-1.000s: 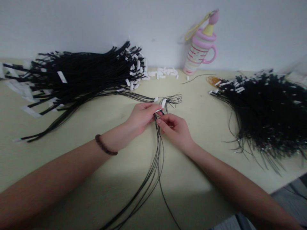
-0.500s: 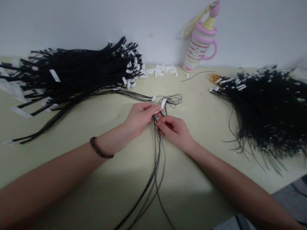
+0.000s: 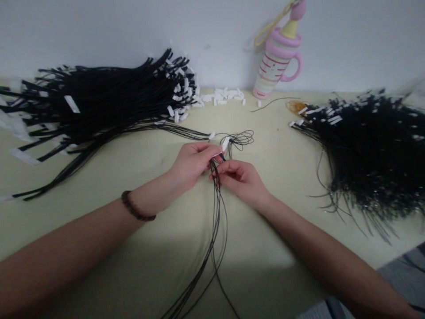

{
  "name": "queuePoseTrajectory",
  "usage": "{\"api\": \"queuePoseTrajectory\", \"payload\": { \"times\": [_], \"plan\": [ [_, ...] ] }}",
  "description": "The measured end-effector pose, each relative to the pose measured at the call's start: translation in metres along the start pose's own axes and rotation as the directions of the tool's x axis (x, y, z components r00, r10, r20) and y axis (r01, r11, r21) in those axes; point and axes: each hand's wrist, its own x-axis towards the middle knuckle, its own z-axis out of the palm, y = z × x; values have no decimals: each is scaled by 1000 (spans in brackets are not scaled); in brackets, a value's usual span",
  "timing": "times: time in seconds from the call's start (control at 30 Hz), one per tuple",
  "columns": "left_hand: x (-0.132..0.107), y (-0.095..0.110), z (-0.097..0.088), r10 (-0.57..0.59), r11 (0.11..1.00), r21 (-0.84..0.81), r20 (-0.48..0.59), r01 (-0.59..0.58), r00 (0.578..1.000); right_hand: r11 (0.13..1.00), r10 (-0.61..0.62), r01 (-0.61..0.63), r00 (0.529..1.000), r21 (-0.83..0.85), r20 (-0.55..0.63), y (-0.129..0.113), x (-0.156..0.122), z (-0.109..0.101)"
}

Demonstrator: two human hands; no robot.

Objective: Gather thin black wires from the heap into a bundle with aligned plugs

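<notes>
My left hand [image 3: 192, 164] and my right hand [image 3: 241, 179] meet at the middle of a pale yellow table [image 3: 139, 248]. Both pinch a small bunch of thin black cords [image 3: 217, 217] that runs down toward me. The left fingers close on the cords near a white tag [image 3: 225, 143], and loops of cord [image 3: 241, 138] lie just beyond. The right fingertips press on the cords right below that. A dark bead bracelet [image 3: 133, 208] is on my left wrist.
A big heap of black cords with white tags [image 3: 99, 97] fills the back left. Another black heap [image 3: 372, 150] lies at the right. Loose white tags [image 3: 224, 95] and a pink striped bottle [image 3: 277, 60] stand by the wall.
My right hand has shifted a little up and left along the cords toward the left fingers. The view has drifted slightly. The left hand stays put.
</notes>
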Motion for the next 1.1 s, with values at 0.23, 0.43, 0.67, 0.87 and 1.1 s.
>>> {"api": "queuePoseTrajectory", "payload": {
  "times": [0.23,0.43,0.67,0.87,1.1],
  "plan": [
    [1,0,-1,27,1000,14,-5,-27,1000,999,22,-20,999,51,-49,2,-1,0],
    [2,-3,-2,25,1000,-13,2,-25,1000,999,27,-28,999,-31,-26,-3,0,-4],
    [1,-3,-3,40,999,12,-2,-40,999,992,44,-49,998,-114,-48,-21,-7,-7],
    [3,-3,-2,13,999,-33,-53,-15,999,969,164,-157,986,193,-17,-63,-45,-45],
    [4,-1,-3,-41,996,-83,-66,36,997,977,-176,213,836,11,-519,-93,-71,-95]
  ]
}}
